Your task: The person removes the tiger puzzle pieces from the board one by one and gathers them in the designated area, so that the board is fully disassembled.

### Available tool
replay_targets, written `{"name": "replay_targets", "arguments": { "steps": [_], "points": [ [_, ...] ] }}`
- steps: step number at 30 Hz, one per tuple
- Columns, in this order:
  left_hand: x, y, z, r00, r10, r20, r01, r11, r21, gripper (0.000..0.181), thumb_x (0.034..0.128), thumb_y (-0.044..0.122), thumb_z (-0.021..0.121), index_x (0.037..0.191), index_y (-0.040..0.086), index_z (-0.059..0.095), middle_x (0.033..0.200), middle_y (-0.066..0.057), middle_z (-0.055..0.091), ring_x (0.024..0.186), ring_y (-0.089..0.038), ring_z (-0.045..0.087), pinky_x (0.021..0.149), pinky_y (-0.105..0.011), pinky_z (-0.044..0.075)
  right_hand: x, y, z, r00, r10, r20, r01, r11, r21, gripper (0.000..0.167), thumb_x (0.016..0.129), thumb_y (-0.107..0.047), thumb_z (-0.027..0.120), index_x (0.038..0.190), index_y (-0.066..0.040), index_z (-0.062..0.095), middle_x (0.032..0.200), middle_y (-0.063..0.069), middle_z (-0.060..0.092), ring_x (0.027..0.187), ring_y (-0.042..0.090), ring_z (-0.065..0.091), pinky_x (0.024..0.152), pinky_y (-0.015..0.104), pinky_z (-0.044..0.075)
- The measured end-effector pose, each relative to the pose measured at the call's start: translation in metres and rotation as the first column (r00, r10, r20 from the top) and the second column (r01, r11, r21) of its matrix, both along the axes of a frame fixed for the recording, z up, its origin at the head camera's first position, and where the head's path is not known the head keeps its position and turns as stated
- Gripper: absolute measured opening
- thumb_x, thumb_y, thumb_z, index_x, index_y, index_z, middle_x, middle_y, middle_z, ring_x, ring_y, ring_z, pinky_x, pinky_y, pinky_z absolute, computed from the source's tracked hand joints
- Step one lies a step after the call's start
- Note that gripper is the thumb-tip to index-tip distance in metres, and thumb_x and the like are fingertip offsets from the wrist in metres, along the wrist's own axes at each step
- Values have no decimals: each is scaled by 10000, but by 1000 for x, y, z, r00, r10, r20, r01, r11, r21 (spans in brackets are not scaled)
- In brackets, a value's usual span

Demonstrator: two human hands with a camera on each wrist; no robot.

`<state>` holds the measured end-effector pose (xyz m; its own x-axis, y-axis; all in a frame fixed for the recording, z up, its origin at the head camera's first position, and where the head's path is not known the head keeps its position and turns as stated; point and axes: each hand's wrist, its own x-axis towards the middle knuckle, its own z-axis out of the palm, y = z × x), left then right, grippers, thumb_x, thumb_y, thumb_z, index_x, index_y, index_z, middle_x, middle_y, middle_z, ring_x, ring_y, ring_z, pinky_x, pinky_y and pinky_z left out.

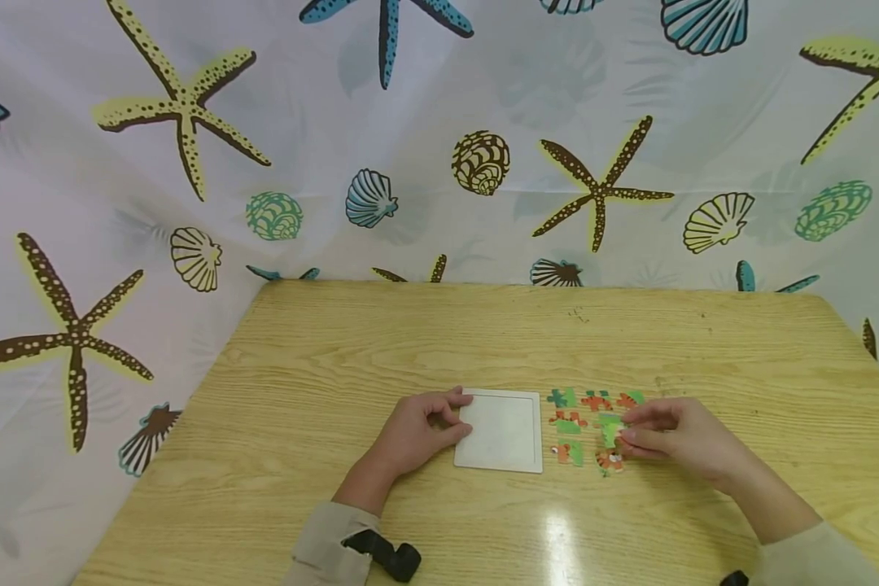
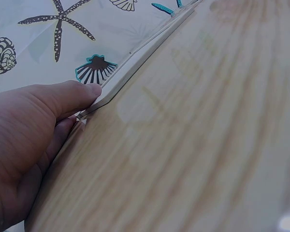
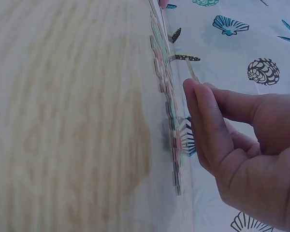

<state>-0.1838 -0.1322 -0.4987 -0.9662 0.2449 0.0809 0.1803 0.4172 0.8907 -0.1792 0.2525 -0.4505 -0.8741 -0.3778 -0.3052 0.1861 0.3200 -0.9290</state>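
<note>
A square white puzzle tray (image 1: 496, 435) with a shallow raised border lies flat on the table. My left hand (image 1: 419, 431) holds its left side; in the left wrist view the thumb (image 2: 89, 92) lies on the tray's edge (image 2: 128, 67). My right hand (image 1: 677, 439) is over the right side of a group of jigsaw pieces. Its thumb and fingertips pinch one thin puzzle piece (image 3: 191, 70), seen edge-on and raised above the others in the right wrist view. Loose pieces, green, orange and red, lie just right of the tray, among them an orange-and-green one (image 1: 569, 452).
The wooden table (image 1: 337, 342) extends around the tray and pieces. Behind it hangs a white cloth (image 1: 425, 163) printed with starfish and shells. A black strap mount (image 1: 384, 555) sits on the left sleeve.
</note>
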Motion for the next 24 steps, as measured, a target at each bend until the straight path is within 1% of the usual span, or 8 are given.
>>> {"name": "replay_targets", "arguments": {
  "steps": [3, 6, 12, 15, 18, 24],
  "points": [
    [0, 0, 0, 1000, -1, 0, 1, 1000, 3, 157, 894, 38, 813, 789, 94, 711, 1278, -49, 738, 1395, -251, 554, 1131, -395, 471, 1, 4, -1, 999, 7, -34, -5, 999, 50, 381, 1015, -72, 678, 1307, 158, 594, 1100, 127, 707, 984, 144, 726, 843, 275, 624],
    [0, 0, 1, 1000, -5, -2, 5, 1000, 4, 157, 895, 38, 813, 789, 92, 710, 1278, -56, 738, 1396, -260, 553, 1129, -399, 473, 2, 9, -2, 999, 3, -39, 0, 997, 72, 394, 1008, -84, 692, 1306, 156, 597, 1088, 121, 718, 975, 142, 726, 833, 267, 624],
    [-1, 0, -1, 1000, -11, -5, 11, 1000, -2, 149, 900, 43, 809, 798, 88, 711, 1280, -65, 737, 1395, -273, 553, 1127, -411, 476, 4, 17, -4, 1000, -17, 8, 17, 1000, 19, 388, 1015, 4, 643, 1322, 214, 535, 1096, 151, 706, 989, 172, 737, 871, 303, 623],
    [-2, -1, -1, 1000, -9, 3, 9, 1000, 0, 149, 898, 43, 811, 799, 93, 711, 1280, -58, 737, 1395, -260, 553, 1131, -404, 471, 5, 19, -5, 999, -24, 33, 24, 1000, -4, 381, 1021, 24, 622, 1331, 220, 521, 1119, 153, 702, 1000, 174, 738, 885, 317, 621],
    [-1, -1, -1, 1000, -7, 7, 7, 1000, 3, 149, 897, 44, 812, 799, 95, 713, 1279, -54, 737, 1396, -254, 553, 1137, -405, 465, 5, 22, -5, 999, -13, 53, 15, 999, -31, 369, 1027, 34, 604, 1333, 221, 520, 1123, 149, 704, 1014, 176, 740, 900, 334, 618],
    [-1, -2, -1, 1000, -9, 3, 9, 1000, 2, 147, 900, 49, 811, 800, 93, 713, 1280, -57, 736, 1399, -259, 549, 1134, -416, 468, 5, 27, -6, 999, -1, 47, 2, 1000, -30, 351, 1026, 21, 612, 1318, 206, 550, 1098, 133, 719, 1008, 175, 748, 892, 337, 621]
  ]
}}
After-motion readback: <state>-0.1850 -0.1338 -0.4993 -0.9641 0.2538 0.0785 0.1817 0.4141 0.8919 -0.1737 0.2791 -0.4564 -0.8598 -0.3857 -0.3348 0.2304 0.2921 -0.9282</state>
